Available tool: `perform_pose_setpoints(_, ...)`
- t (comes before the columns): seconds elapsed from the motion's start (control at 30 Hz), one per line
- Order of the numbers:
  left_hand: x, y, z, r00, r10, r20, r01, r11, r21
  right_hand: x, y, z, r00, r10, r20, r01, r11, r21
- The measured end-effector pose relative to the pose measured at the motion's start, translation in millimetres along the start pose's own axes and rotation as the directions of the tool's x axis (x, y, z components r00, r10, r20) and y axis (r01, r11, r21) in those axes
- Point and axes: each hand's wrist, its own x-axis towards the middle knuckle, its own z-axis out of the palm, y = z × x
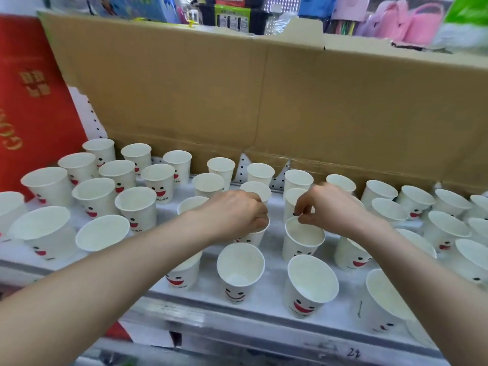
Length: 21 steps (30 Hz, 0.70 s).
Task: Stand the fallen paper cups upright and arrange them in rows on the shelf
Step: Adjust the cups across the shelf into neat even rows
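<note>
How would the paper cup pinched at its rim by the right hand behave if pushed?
Probably very light: the right hand steadies the paper cup with just a rim pinch. Likely tippy: empty, narrower at the base. Its thin wall would probably dent if squeezed.

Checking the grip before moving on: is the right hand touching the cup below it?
Touching. Head view shows the right hand pinching the far rim of the cup.

Cups (240,262) in rows on shelf (266,294), cardboard (264,101) seemingly behind.
</note>
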Motion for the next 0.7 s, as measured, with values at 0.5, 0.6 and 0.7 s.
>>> perform_pose_setpoints(0.5, -20.3, 7.2, -7.8, 0.997, -0.002, -0.072, 0.006, 0.998, 0.059, -6.8, -15.7, 7.0, 0.992, 0.07, -0.106, -0.076, 0.995, -0.058)
perform_pose_setpoints(0.6, -40.0, 12.8, -13.9, 0.992, -0.02, -0.124, 0.02, 1.0, -0.001, -19.9, -23.1, 0.2, 0.977, 0.08, -0.198, -0.074, 0.997, 0.038)
perform_pose_setpoints(0.7, -63.8, 23.6, -12.1, 0.982, -0.027, -0.186, 0.018, 0.999, -0.048, -42.4, -37.0, -1.7, 0.961, 0.06, -0.269, -0.024, 0.99, 0.137)
